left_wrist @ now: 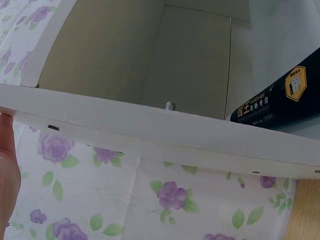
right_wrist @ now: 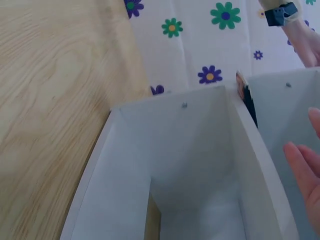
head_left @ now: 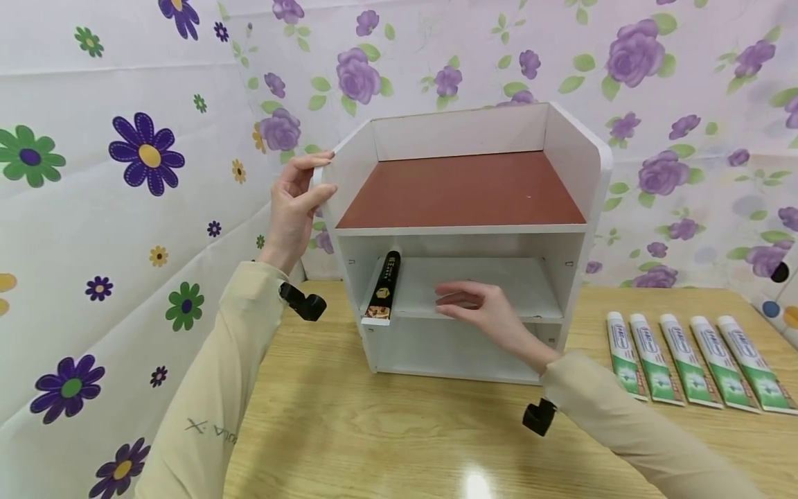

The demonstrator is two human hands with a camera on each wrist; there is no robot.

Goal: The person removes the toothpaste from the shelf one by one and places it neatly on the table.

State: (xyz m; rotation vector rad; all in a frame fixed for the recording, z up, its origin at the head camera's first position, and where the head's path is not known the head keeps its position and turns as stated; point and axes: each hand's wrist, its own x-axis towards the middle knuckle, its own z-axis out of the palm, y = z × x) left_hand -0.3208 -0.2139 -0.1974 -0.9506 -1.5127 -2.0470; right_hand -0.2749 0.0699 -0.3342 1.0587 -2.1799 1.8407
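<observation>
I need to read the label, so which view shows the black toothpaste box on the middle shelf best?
The left wrist view: the black toothpaste box is close, its printing large. The head view shows it whole but small on the shelf unit. The right wrist view catches only a dark sliver.

A white board edge of the shelf unit runs across the whole left wrist view, sloping gently down toward the right. Above this edge lies the inside of the unit: 2 dim beige-grey panels meeting at a seam, with 1 small metal peg just above the edge near its middle. Also above the edge, at its right end, a black toothpaste box with gold and white lettering lies tilted, its upper end running out of view. Below the edge hangs a cloth with purple roses. At the edge's left end, part of the left hand touches its underside. A strip of wooden table shows below the edge's right end.
</observation>
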